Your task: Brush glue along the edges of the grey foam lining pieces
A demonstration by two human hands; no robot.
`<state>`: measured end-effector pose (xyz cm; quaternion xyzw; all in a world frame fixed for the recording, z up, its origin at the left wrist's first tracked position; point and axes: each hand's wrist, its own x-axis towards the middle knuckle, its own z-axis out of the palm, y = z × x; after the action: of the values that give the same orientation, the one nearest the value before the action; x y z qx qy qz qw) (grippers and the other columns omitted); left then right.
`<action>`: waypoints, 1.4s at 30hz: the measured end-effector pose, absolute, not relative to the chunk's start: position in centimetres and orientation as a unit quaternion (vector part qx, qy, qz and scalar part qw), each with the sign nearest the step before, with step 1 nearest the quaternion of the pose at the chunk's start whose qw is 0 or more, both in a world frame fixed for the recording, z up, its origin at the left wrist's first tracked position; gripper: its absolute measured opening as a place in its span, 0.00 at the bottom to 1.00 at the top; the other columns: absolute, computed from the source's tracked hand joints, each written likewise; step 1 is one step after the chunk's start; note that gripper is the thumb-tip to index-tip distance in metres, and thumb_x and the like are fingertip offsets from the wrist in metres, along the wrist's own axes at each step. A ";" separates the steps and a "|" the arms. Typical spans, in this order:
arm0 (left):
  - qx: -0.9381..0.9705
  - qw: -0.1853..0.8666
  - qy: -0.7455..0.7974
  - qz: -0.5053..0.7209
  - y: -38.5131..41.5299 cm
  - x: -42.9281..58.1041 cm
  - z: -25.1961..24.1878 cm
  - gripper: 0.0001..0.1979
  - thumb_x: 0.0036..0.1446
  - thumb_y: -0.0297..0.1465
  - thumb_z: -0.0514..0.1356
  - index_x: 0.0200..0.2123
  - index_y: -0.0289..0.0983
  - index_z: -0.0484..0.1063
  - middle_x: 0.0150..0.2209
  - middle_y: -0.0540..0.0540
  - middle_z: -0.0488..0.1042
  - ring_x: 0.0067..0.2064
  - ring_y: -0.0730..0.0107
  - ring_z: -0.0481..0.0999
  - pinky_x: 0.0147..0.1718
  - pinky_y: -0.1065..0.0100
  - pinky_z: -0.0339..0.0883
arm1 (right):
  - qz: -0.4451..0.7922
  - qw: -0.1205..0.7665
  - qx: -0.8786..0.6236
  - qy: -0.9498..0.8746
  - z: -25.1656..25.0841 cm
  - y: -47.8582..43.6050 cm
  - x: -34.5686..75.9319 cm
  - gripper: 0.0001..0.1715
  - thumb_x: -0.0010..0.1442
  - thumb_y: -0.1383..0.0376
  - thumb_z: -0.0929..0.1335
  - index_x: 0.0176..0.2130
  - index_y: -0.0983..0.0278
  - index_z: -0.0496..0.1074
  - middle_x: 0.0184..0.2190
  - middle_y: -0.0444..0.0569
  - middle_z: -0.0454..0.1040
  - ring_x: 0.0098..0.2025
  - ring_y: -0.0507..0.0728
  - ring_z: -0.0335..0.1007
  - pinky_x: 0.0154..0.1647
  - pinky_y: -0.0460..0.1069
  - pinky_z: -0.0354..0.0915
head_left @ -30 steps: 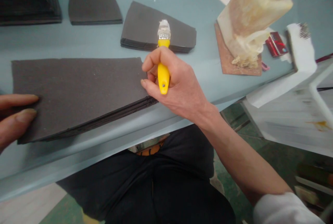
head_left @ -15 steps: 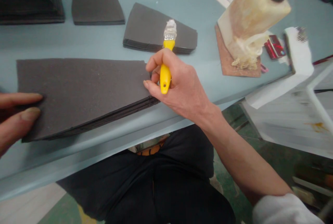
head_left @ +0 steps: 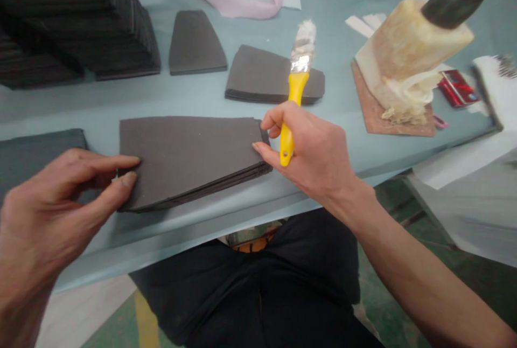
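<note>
A stack of dark grey tapered pieces lies near the table's front edge. My left hand pinches the stack's left end between thumb and index finger. At the right end, my right hand touches the stack's corner with thumb and fingertip. A yellow-handled brush is held in this same hand, its whitish bristles pointing up and away. Behind the brush lies a smaller grey stack, with another short tapered stack to its left.
Tall dark stacks stand at the back left. A dark piece lies behind my left hand. A stained container with a dark handle stands on a brown board. Pink cloth lies at the back.
The view has shifted, so the table items appear lower and further right and more of my left hand shows. Both hands remain at the stack's ends, and the brush is still held.
</note>
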<state>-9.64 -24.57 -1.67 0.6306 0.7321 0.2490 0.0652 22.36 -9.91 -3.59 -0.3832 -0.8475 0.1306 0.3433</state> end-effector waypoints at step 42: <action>0.736 -0.091 0.664 0.095 -20.0 -5.0 -4.1 0.45 0.76 0.56 0.36 0.74 0.25 0.62 0.74 0.26 0.66 0.75 0.33 0.67 0.72 0.34 0.68 | 0.187 0.375 -0.231 -0.878 -5.4 -11.9 15.8 0.07 0.75 0.70 0.66 0.42 0.59 0.70 0.53 0.55 0.85 0.61 0.61 0.82 0.60 0.57 0.77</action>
<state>-4.99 -20.05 -4.05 0.7364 0.6637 0.0948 -0.0911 15.79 -11.85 -5.41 -0.2306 -0.8784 0.1869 0.3746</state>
